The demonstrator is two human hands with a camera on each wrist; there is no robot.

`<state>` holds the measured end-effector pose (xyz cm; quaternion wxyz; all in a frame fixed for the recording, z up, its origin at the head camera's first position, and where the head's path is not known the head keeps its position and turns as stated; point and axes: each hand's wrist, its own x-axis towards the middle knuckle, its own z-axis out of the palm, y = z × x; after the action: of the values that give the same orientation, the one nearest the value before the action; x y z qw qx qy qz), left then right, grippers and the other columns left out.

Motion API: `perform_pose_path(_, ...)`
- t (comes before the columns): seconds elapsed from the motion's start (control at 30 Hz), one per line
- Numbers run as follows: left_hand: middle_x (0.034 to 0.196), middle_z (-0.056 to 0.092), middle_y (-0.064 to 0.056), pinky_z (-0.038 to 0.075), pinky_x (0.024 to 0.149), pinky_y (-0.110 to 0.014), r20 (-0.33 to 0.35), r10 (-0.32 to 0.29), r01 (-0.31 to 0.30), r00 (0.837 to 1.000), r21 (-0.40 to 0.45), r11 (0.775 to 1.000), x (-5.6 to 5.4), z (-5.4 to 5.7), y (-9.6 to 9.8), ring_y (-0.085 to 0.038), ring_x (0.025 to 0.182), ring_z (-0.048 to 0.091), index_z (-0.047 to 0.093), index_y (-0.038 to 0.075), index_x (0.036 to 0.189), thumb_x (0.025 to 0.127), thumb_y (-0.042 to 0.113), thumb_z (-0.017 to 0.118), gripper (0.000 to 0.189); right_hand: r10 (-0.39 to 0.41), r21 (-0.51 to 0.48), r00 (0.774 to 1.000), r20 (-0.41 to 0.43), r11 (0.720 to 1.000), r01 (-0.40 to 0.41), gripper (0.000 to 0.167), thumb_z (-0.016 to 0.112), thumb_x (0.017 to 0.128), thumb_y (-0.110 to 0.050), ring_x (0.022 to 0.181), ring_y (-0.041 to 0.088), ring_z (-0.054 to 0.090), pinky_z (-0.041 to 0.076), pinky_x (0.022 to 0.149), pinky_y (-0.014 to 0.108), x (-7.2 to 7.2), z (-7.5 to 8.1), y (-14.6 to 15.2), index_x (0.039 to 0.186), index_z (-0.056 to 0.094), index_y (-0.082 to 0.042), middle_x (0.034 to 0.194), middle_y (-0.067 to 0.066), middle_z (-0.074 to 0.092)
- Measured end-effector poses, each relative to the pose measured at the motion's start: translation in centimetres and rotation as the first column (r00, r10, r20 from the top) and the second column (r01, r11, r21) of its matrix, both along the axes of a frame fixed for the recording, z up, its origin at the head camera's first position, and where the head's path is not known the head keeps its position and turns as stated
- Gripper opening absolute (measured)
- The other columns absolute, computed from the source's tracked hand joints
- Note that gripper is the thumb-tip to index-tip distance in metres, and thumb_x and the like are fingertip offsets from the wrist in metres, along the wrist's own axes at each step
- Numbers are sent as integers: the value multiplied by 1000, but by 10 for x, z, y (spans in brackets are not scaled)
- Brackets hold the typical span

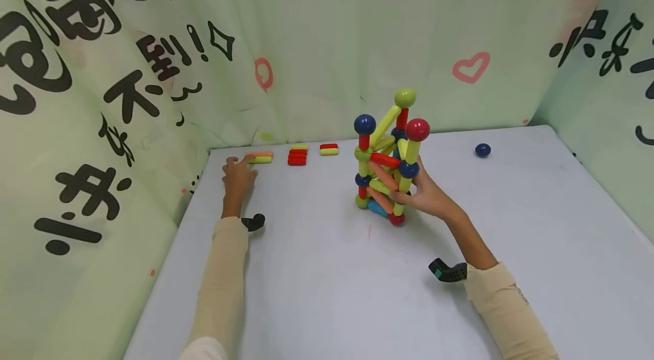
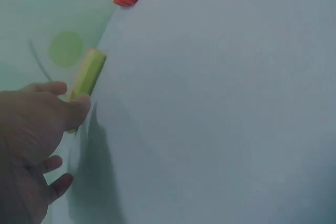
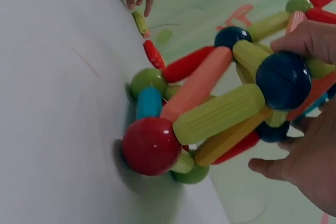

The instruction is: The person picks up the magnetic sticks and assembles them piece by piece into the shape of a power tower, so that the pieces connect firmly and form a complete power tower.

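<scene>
A tall tower of coloured sticks and balls (image 1: 385,161) stands on the table, right of centre. My right hand (image 1: 421,192) grips its right side low down; in the right wrist view the thumb lies against a stick near a dark blue ball (image 3: 283,81), with a red ball (image 3: 151,146) at the tower's foot. At the back left, my left hand (image 1: 238,178) reaches the near end of a yellow-green stick (image 2: 91,72), with an orange stick (image 1: 259,154) alongside. The left thumb (image 2: 79,109) overlaps the yellow-green stick and the index finger is on its other side; the other fingers are spread.
Along the back edge lie several red sticks with a yellow one (image 1: 298,155), and a red and yellow pair (image 1: 329,149). A loose dark blue ball (image 1: 482,150) rests at the back right. A printed curtain (image 1: 317,65) hangs behind the white table (image 1: 327,280).
</scene>
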<state>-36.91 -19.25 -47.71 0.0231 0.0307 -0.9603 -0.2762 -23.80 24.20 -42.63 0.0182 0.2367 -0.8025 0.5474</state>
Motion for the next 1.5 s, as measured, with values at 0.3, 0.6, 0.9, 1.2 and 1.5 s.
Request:
perform_pose_path(0.3,140,31,-27,29,98,-67,-55,-17,13,998,-69,998,-1,-10,13,-47,132,24,55,12,130,98,15,59,32,150,84,974,171,983,-166,74,66,87,-5,129,40,43,32,104,70,-8,3,31,150,28,-7,138,14,50)
perform_pose_path(0.6,131,55,-18,34,95,-68,-78,-27,13,997,-178,984,0,-1,27,-43,120,48,64,4,115,95,19,64,25,-30,166,969,246,986,-12,58,67,93,-17,129,38,48,50,100,45,-13,9,70,144,42,-6,137,15,53)
perform_pose_path(0.9,109,65,-17,52,82,-40,-195,-44,125,980,425,896,-5,30,85,-29,99,62,65,0,117,94,25,65,33,-215,74,947,240,976,203,57,54,100,-34,107,-3,59,53,93,26,-7,-10,71,147,39,-5,143,24,47)
perform_pose_path(1.2,111,66,-10,56,90,-32,-78,-278,168,958,933,317,5,96,191,-18,95,67,58,4,121,94,25,64,34,-363,-134,906,219,908,396,54,50,102,-31,99,-7,60,53,87,26,-6,-26,47,146,40,-2,125,10,54)
perform_pose_path(1.5,112,65,-10,56,88,-30,-99,-431,223,897,943,247,7,130,251,-18,93,64,57,6,127,98,23,59,34,-462,-141,865,195,860,491,58,43,103,-42,116,11,60,49,94,34,-2,-21,34,150,37,-9,142,19,50)
